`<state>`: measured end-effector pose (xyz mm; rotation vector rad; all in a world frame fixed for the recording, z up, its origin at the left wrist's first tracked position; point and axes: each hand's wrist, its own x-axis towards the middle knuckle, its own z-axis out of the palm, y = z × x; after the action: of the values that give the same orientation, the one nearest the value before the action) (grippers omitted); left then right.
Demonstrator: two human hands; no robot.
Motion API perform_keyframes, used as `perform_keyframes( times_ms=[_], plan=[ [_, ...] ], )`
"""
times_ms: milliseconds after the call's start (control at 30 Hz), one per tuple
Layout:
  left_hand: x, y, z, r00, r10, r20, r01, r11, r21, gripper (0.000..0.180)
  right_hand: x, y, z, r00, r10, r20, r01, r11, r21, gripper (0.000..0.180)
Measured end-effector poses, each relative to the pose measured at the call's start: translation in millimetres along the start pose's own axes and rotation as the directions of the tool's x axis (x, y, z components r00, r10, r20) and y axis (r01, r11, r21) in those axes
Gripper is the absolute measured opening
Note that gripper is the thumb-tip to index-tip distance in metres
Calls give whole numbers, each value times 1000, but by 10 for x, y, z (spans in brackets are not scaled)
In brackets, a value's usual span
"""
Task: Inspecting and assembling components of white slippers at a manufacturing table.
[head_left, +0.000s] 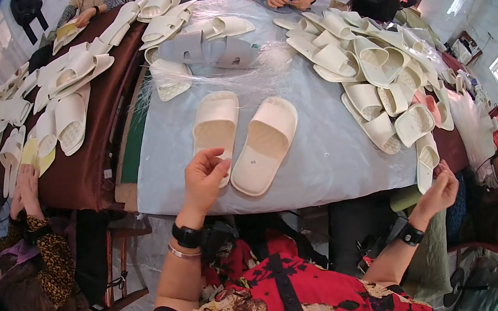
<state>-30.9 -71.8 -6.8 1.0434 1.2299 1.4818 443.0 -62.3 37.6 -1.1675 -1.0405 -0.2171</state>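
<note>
Two cream-white slippers lie side by side in front of me, toe straps away from me: a left slipper (216, 115) and a right slipper (262, 157). Over the heel of the left one is my left hand (204, 177), fingers curled and thumb close to the forefinger; whatever they may pinch is too small to make out. At the table's right front corner, my right hand (438, 196) is closed beside a white slipper (427, 162) that hangs over the edge. I cannot tell whether it touches that slipper or grips something small.
A big heap of white slippers (369, 62) covers the table's right side. Grey slippers (205, 50) and clear plastic strands (232, 81) lie farther back. To the left, a brown table (83, 179) bears more white slippers. Several other people work around the tables.
</note>
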Motion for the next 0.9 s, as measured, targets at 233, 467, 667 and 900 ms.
perform_keyframes(
  times_ms=[233,467,667,900],
  plan=[
    [409,525,-386,977,212,13,-200,899,389,16,-156,19,145,990,79,118,-83,996,32,11],
    [1177,1536,-238,645,758,93,-623,452,639,9,-863,-287,832,789,-88,608,161,985,-66,15],
    [1994,878,-484,801,367,473,-597,434,674,12,-1289,-294,1128,677,-79,732,134,991,-17,19],
    [2370,141,-478,809,146,569,-566,-66,822,10,-1256,-301,1165,674,-100,732,115,993,29,21]
  ],
)
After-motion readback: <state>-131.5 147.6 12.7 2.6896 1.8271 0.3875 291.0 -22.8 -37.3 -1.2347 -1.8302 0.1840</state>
